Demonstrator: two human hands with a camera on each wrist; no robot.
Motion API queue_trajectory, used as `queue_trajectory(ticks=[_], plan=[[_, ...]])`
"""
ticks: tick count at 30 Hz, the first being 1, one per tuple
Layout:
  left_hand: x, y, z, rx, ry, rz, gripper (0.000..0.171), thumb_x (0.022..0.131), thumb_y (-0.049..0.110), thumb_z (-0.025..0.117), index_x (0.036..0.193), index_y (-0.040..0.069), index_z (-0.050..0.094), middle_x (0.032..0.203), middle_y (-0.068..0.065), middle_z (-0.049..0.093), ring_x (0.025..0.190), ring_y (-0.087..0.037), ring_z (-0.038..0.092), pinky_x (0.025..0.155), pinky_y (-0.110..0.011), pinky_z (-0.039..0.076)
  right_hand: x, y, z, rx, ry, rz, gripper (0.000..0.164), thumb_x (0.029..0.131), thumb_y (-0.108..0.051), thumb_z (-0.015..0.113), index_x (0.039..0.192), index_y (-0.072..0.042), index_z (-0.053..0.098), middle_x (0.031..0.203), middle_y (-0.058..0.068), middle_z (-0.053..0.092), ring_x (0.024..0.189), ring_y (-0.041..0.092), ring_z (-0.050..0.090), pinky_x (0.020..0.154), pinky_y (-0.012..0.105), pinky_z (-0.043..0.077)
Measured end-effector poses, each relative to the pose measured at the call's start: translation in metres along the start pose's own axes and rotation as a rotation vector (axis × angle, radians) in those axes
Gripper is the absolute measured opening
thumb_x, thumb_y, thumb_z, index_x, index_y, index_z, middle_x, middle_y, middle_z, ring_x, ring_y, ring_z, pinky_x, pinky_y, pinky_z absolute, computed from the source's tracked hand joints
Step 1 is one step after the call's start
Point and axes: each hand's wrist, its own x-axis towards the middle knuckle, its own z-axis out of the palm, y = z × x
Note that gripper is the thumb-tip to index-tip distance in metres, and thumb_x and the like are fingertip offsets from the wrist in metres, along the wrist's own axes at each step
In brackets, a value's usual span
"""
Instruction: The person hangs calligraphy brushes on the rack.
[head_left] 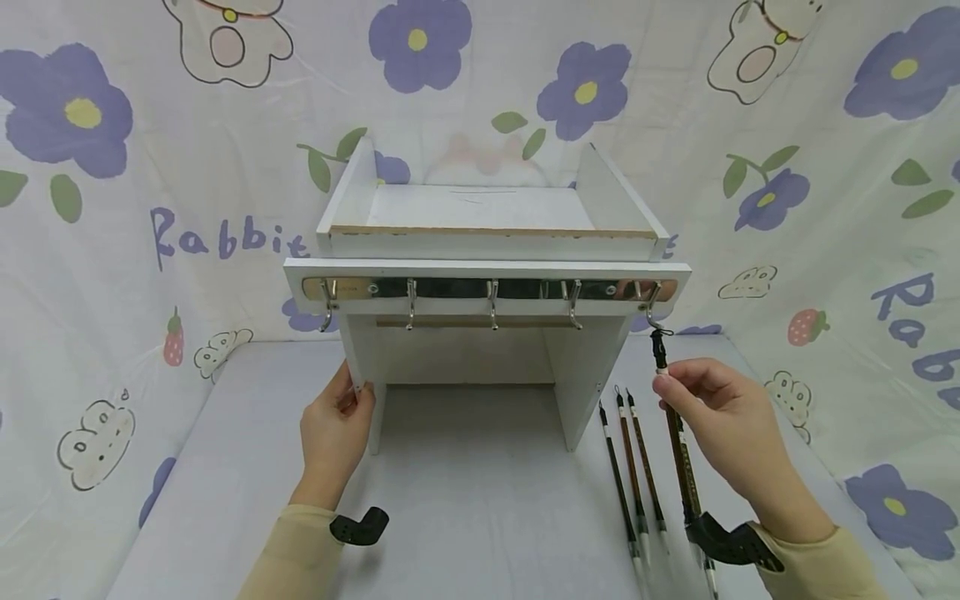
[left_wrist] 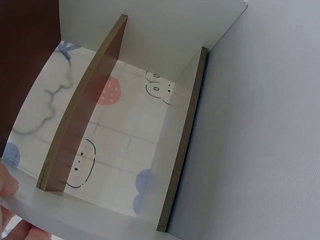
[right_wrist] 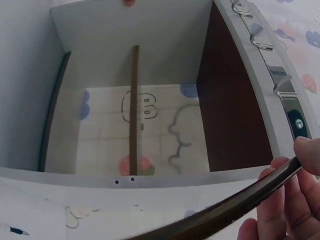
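Note:
My right hand [head_left: 731, 425] pinches a dark calligraphy brush [head_left: 681, 454] near its top, between thumb and fingers. The brush hangs bristles down, and its cord loop [head_left: 662, 332] is right at the tip of the rightmost hook [head_left: 654, 307]. In the right wrist view the brush handle [right_wrist: 225, 207] crosses the lower right, under the thumb. My left hand [head_left: 337, 433] grips the left side panel of a white wooden shelf [head_left: 487, 268]. Along the shelf's front runs a shiny metal strip [head_left: 450, 288] with several hooks, the others bare.
Several more brushes [head_left: 628, 467] lie side by side on the white-covered table [head_left: 465, 500], right of the shelf. A printed cloth [head_left: 480, 108] with flowers and rabbits hangs behind. The shelf has an open tray top and, below, an open space between its side panels.

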Motion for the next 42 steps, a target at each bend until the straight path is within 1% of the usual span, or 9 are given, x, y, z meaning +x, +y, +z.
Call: queue_trajectory(ticks=[4, 7, 10, 13, 19, 25, 32, 36, 42], plan=[[0.0, 0.0, 0.0, -0.006, -0.002, 0.002, 0.046, 0.094, 0.018, 0.062, 0.139, 0.014, 0.055, 0.121, -0.009, 0.066, 0.095, -0.026, 0.069, 0.075, -0.035, 0.057, 0.0, 0.0, 0.001, 0.093, -0.019, -0.035, 0.012, 0.093, -0.008, 0.065, 0.102, 0.0, 0.066, 0.091, 0.007, 0.068, 0.077, 0.016, 0.064, 0.069, 0.02, 0.054], [0.0, -0.001, 0.001, -0.011, -0.004, 0.002, 0.046, 0.094, 0.018, 0.062, 0.139, 0.014, 0.055, 0.122, -0.009, 0.065, 0.096, -0.026, 0.068, 0.076, -0.034, 0.057, -0.001, -0.001, 0.002, 0.1, -0.013, -0.041, 0.013, 0.094, -0.008, 0.064, 0.102, 0.001, 0.066, 0.093, 0.003, 0.069, 0.077, 0.014, 0.064, 0.071, 0.02, 0.055], [0.0, -0.001, 0.0, -0.01, -0.002, 0.002, 0.046, 0.093, 0.018, 0.062, 0.139, 0.015, 0.055, 0.122, -0.008, 0.065, 0.096, -0.026, 0.068, 0.075, -0.034, 0.057, -0.002, -0.003, 0.001, 0.05, 0.006, -0.032, 0.012, 0.093, -0.011, 0.066, 0.099, -0.001, 0.066, 0.091, 0.002, 0.069, 0.077, 0.012, 0.062, 0.068, 0.018, 0.053], [0.0, -0.001, 0.0, -0.01, 0.0, 0.004, 0.046, 0.093, 0.017, 0.063, 0.139, 0.015, 0.055, 0.121, -0.009, 0.066, 0.095, -0.026, 0.069, 0.075, -0.034, 0.057, -0.003, -0.006, 0.001, -0.009, 0.037, 0.0, 0.014, 0.091, -0.015, 0.069, 0.094, -0.003, 0.063, 0.085, 0.003, 0.066, 0.076, 0.013, 0.059, 0.064, 0.019, 0.049], [0.001, -0.001, -0.001, -0.011, 0.005, -0.006, 0.046, 0.093, 0.017, 0.063, 0.139, 0.015, 0.055, 0.12, -0.008, 0.066, 0.095, -0.026, 0.069, 0.076, -0.034, 0.057, 0.001, -0.011, 0.004, -0.133, 0.124, 0.039, 0.024, 0.086, -0.026, 0.075, 0.09, -0.007, 0.062, 0.086, 0.002, 0.063, 0.081, 0.012, 0.055, 0.066, 0.02, 0.043], [0.001, -0.002, 0.0, -0.008, -0.004, -0.025, 0.046, 0.093, 0.019, 0.063, 0.139, 0.015, 0.055, 0.121, -0.007, 0.066, 0.096, -0.025, 0.068, 0.076, -0.033, 0.057, 0.003, -0.008, 0.01, -0.182, 0.153, 0.042, 0.027, 0.085, -0.03, 0.076, 0.089, -0.008, 0.061, 0.088, 0.002, 0.064, 0.081, 0.012, 0.057, 0.067, 0.023, 0.042], [0.001, -0.002, 0.0, -0.007, 0.001, -0.016, 0.046, 0.093, 0.018, 0.063, 0.138, 0.014, 0.055, 0.12, -0.007, 0.066, 0.095, -0.025, 0.068, 0.076, -0.034, 0.057, 0.003, -0.006, 0.011, -0.217, 0.162, 0.06, 0.029, 0.086, -0.035, 0.075, 0.09, -0.009, 0.061, 0.089, 0.002, 0.064, 0.081, 0.012, 0.056, 0.066, 0.024, 0.043], [0.001, -0.002, 0.0, -0.011, 0.003, -0.012, 0.046, 0.093, 0.018, 0.063, 0.138, 0.015, 0.055, 0.12, -0.007, 0.066, 0.095, -0.025, 0.068, 0.076, -0.034, 0.057, 0.003, -0.005, 0.012, -0.226, 0.178, 0.051, 0.029, 0.084, -0.034, 0.076, 0.088, -0.01, 0.061, 0.087, 0.001, 0.064, 0.079, 0.012, 0.056, 0.062, 0.023, 0.042], [0.001, -0.001, 0.0, -0.01, 0.009, 0.005, 0.046, 0.093, 0.017, 0.063, 0.138, 0.014, 0.055, 0.121, -0.007, 0.066, 0.095, -0.026, 0.069, 0.076, -0.035, 0.057, 0.004, -0.003, 0.015, -0.24, 0.228, 0.019, 0.026, 0.083, -0.031, 0.078, 0.086, -0.01, 0.063, 0.083, 0.0, 0.063, 0.076, 0.012, 0.054, 0.055, 0.023, 0.039]])
